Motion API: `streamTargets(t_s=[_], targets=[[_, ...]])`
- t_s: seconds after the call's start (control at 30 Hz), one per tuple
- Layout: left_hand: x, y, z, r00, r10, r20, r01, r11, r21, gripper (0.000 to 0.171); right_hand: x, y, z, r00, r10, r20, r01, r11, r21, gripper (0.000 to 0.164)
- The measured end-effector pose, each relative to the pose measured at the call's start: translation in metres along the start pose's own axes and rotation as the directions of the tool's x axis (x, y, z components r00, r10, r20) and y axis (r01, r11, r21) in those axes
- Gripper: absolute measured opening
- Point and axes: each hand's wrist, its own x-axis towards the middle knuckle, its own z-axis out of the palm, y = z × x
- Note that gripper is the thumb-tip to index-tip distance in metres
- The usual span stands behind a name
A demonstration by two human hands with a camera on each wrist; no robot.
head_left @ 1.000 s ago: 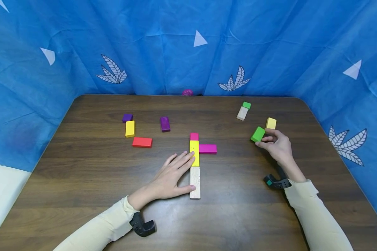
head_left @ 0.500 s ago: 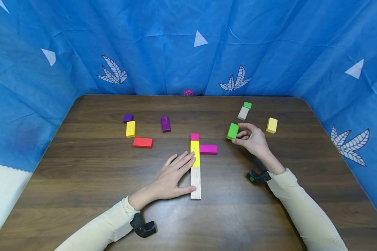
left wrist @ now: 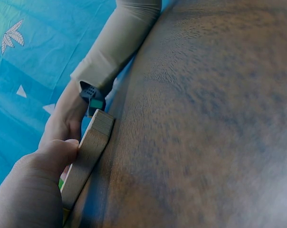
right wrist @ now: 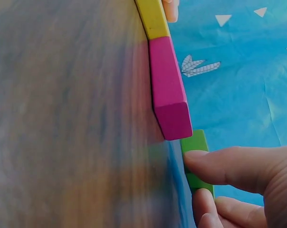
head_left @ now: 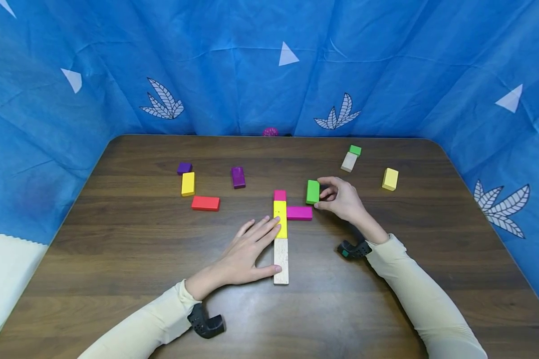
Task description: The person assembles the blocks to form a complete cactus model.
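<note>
My left hand lies with fingers spread. Its fingertips touch a yellow block, and the thumb tip is at the side of a long whitish wooden block. These two blocks stand end to end in a line, with a small pink block at the far end. A magenta block juts out rightward from the yellow one. Between thumb and fingers, my right hand pinches a green block, held just behind the magenta block's right end. In the right wrist view the thumb covers part of the green block.
To the left lie a red block, another yellow block, a dark purple block and a purple block. A small green block, a whitish block and a pale yellow block lie at the back right.
My right hand has carried the green block leftward, from beside the pale yellow block to near the magenta block. My left hand has stayed in place.
</note>
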Motion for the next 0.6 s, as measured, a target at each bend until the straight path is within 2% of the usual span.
streamTargets(t_s=[0.3, 0.6], targets=[[0.0005, 0.0006, -0.0013, 1.0, -0.003, 0.005, 0.003, 1.0, -0.008, 0.088, -0.0006, 0.001, 0.0036, 0.999, -0.011, 0.05, 0.011, 1.0, 0.008, 0.064], [0.0006, 0.0002, -0.0015, 1.0, -0.002, 0.004, 0.002, 1.0, 0.006, 0.088, -0.0002, 0.001, 0.005, 0.998, -0.028, 0.059, 0.028, 1.0, 0.005, 0.065]])
